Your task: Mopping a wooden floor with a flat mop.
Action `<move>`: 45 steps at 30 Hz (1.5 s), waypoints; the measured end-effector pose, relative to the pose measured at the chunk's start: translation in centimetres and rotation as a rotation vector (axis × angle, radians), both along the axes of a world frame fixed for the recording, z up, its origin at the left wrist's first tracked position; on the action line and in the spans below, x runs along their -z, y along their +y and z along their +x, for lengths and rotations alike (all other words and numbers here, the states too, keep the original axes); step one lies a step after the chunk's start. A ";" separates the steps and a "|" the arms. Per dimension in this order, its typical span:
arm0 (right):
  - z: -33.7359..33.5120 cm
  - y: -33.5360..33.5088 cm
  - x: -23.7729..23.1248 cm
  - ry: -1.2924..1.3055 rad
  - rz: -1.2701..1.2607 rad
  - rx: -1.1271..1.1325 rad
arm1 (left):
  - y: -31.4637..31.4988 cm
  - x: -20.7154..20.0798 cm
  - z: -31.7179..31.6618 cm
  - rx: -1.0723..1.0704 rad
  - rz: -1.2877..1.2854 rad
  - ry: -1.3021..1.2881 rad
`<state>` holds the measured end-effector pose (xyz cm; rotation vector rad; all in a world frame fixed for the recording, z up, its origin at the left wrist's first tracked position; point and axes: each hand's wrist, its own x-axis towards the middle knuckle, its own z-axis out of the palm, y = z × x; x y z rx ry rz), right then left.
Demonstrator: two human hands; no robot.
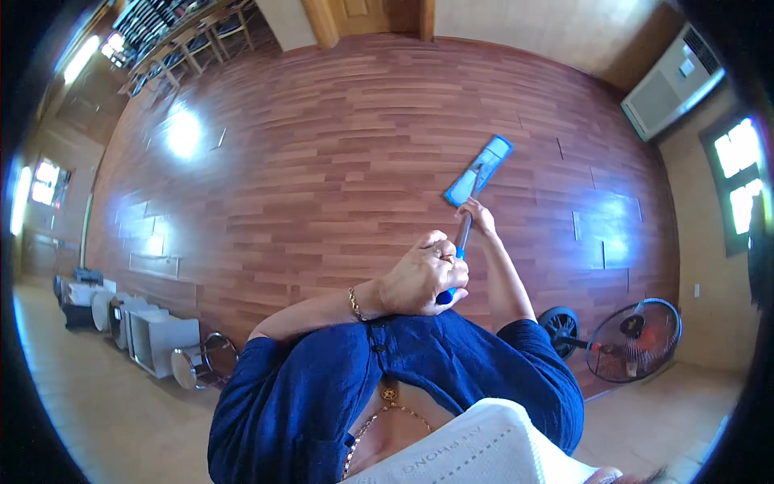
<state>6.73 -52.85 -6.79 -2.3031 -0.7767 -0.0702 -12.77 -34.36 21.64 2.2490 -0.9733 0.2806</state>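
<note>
A flat mop (pixel 465 230) slants away from my body, its grey handle ending in a blue grip near my chest. My left hand (pixel 425 276) is wrapped round the blue grip at the top. Lower on the handle, my right hand (pixel 477 216) closes round the shaft with the arm stretched forward. The mop's light blue rectangular head (pixel 479 171) lies on the wood-plank floor (pixel 347 161), ahead and slightly right of me.
A standing fan (pixel 634 340) is at the right wall, below a white air conditioner (pixel 674 82). Stools (pixel 203 363) and pale box-like furniture (pixel 161 343) line the left side. Chairs (pixel 192 47) stand by a long table at the far left. A wooden door (pixel 359 14) is at the back.
</note>
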 end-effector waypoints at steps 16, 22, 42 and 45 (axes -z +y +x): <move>-11.0 16.7 -11.2 0.464 -0.012 -0.869 | -0.6 -5.9 -6.1 -0.077 -0.225 -0.428; -15.4 18.3 -13.2 0.451 -0.042 -1.158 | -1.6 -7.9 -7.0 -0.147 -0.220 -0.392; -14.7 0.9 -35.8 -0.278 0.779 -0.695 | 6.8 17.5 -8.9 -0.883 -0.163 0.334; -14.9 1.8 -36.2 -0.256 0.839 -0.703 | 6.4 17.2 -7.8 -0.950 -0.159 0.272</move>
